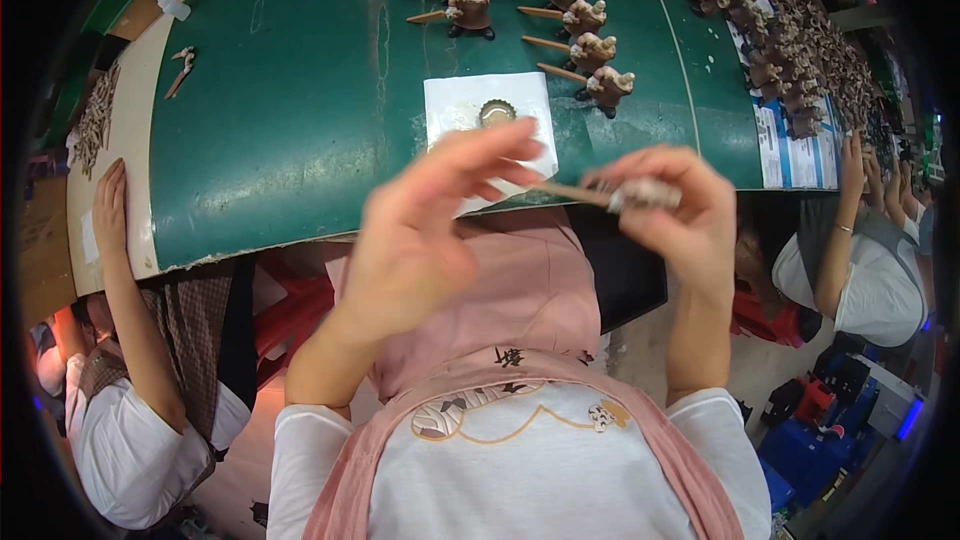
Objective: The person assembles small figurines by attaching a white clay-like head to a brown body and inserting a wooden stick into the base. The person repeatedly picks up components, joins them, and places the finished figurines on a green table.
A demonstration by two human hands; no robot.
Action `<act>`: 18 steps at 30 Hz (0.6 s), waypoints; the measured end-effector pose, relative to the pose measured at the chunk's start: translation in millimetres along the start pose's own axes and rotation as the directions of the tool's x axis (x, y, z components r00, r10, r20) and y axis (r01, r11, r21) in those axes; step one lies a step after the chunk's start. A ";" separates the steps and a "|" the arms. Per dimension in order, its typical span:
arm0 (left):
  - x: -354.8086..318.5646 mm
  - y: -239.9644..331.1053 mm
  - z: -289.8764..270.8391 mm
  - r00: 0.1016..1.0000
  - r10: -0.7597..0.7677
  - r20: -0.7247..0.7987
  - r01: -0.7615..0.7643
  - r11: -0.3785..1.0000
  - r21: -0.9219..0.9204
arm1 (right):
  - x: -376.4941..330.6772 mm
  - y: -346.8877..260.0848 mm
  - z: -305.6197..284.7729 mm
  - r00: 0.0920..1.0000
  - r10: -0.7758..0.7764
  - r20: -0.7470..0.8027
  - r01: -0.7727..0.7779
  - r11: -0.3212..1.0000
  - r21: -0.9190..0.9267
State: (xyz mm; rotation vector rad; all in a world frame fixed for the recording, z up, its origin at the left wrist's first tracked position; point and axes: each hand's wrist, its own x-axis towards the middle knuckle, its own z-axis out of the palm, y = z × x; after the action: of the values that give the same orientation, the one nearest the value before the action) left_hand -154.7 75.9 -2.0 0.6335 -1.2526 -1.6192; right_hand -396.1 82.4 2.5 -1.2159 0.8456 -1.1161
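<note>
In front of my apron my right hand point(695, 210) is closed on a small figurine point(645, 195), pinched between thumb and fingers. A thin brown stick point(572, 192) juts from the figurine toward the left. My left hand point(430, 215) is raised near the stick's tip, slightly blurred, its fingers stretched out and thumb apart; whether a fingertip touches the stick I cannot tell. Just beyond, a bottle cap point(497, 113) rests on a white sheet point(450, 95) at the table's near edge, partly hidden by my left fingers.
Similar figurines point(468, 8) with sticks stand in two rows on the green table point(280, 130). Many more crowd the right point(790, 50). At left are a small white bottle point(173, 7), a loose small part point(181, 72) and a pile of pieces point(95, 118). Co-workers sit on both sides.
</note>
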 end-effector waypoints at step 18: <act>133.1 7.9 9.8 0.870 0.048 0.490 -0.492 0.062 0.868 | 6.7 23.2 -45.2 0.972 -0.165 -0.168 0.058 0.859 -0.508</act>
State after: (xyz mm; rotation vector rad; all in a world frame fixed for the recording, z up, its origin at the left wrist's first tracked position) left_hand -214.1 -40.0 28.2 0.8043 -2.5887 -0.2377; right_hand -432.3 63.1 -28.2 -1.6121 1.2954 -1.1687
